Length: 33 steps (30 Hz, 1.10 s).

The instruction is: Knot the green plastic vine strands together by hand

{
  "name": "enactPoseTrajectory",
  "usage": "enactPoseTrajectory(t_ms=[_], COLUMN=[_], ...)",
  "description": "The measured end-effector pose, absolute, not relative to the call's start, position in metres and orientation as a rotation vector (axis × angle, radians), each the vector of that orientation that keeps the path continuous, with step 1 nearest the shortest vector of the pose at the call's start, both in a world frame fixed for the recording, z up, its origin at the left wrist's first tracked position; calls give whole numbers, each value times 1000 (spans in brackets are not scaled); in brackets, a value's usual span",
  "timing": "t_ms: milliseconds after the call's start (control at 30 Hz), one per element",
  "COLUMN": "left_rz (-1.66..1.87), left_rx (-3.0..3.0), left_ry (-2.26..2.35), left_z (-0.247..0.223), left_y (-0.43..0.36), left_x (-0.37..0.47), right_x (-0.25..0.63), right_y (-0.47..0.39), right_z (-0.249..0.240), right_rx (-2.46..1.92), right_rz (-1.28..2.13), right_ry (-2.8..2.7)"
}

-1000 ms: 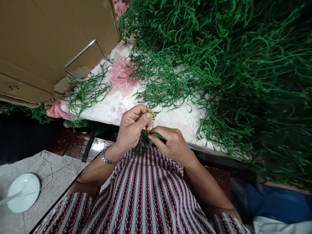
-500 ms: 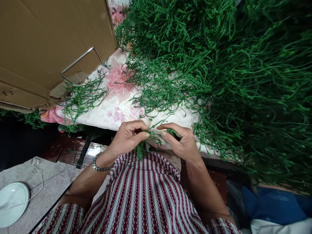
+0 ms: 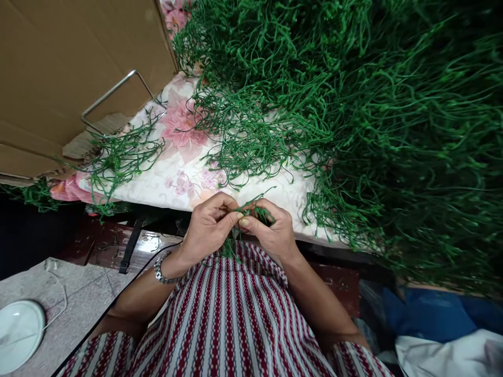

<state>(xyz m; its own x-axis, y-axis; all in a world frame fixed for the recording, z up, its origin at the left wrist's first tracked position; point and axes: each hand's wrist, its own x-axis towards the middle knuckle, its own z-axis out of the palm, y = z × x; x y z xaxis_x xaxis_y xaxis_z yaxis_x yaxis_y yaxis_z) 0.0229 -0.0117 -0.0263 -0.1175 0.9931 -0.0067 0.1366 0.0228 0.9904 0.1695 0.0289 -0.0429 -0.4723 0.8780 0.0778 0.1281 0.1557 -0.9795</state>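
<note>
My left hand (image 3: 210,225) pinches thin green plastic stems (image 3: 231,246) between thumb and fingers, with part of the bunch hanging below it over the striped clothing. Close beside it, thumb tips almost touching, my right hand (image 3: 271,230) is closed on more green stems, some showing inside its curled fingers. One stem rises from between the fingertips. Both hands are at the near edge of a floral cloth (image 3: 157,183). A large heap of green stems (image 3: 353,131) covers the right side, and a smaller bunch (image 3: 121,157) lies at the left.
A cardboard box (image 3: 78,52) stands at the back left, with a bent metal wire frame (image 3: 110,94) against it. At the lower left is a round white object (image 3: 21,335) with a cord. Blue and white bags (image 3: 436,314) lie at the lower right.
My right hand has moved left, up to my left hand, and its fingers have closed in on the stems. The surroundings have shifted slightly left in view.
</note>
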Motion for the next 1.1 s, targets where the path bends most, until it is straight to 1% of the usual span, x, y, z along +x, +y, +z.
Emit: enactPoseTrajectory(t_ms=[100, 233, 300, 433, 600, 733, 933, 1100], left_rz=[1085, 683, 522, 384, 137, -17, 27, 79], left_rx=[1567, 1991, 2085, 2181, 2312, 2344, 2292, 2064], left_ry=[1452, 1417, 1401, 1278, 904, 709, 617, 562], left_z=[-22, -12, -9, -9, -7, -1, -1, -6], left_y=[-12, -12, -12, -11, -12, -14, -14, -14], left_x=[17, 8, 5, 0, -5, -4, -6, -11], right_x=[178, 188, 190, 192, 192, 189, 187, 186], right_y=[31, 35, 35, 34, 33, 32, 34, 36], right_z=[-34, -26, -24, -22, -19, -18, -15, -23], right_rx=[-962, -853, -820, -730, -312, -95, 50, 160], right_rz=[1126, 817, 713, 601, 770, 947, 1033, 1225], right_ry=[-2049, -2431, -2572, -2762, -2929, -3013, -2976, -2846])
